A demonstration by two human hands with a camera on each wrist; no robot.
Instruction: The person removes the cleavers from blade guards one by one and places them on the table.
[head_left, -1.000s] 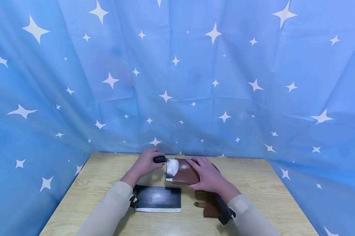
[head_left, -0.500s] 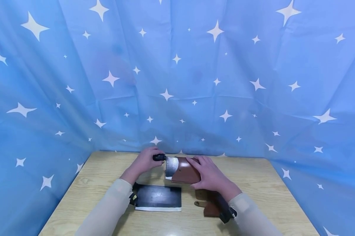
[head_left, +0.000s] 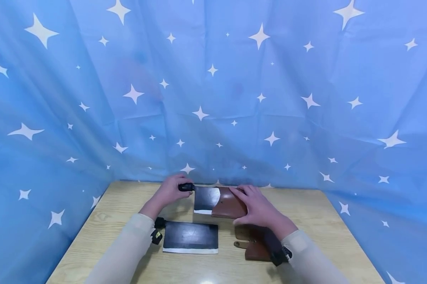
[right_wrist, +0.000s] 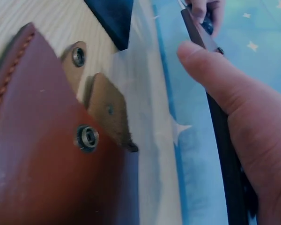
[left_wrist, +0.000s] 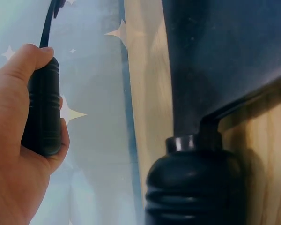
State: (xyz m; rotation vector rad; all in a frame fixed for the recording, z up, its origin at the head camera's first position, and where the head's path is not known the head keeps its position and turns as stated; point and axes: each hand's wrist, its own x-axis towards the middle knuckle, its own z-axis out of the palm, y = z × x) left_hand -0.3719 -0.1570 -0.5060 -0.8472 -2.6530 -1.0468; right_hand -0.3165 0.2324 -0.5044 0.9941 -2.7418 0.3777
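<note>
My left hand (head_left: 170,190) grips the black ridged handle (left_wrist: 44,108) of a cleaver (head_left: 205,199), its fingers wrapped round it in the left wrist view. The outer part of that dark blade sits inside a brown leather sheath (head_left: 228,203), while the part near the handle is bare. Over the far end of the sheath, my right hand (head_left: 259,207) holds it between thumb and fingers. The right wrist view shows that sheath nearly edge-on beside my thumb (right_wrist: 210,70). Both hands hold the cleaver and sheath above the back of the table.
A second cleaver (head_left: 191,235) lies flat on the wooden table (head_left: 103,236), handle to the left. Below my right wrist lies another brown sheath (head_left: 256,252) with snap straps (right_wrist: 107,108). A blue star-patterned curtain (head_left: 213,90) hangs behind the table's back edge.
My left hand has shifted left with the cleaver and my right hand slightly right with the sheath. More of the blade shows outside the sheath now.
</note>
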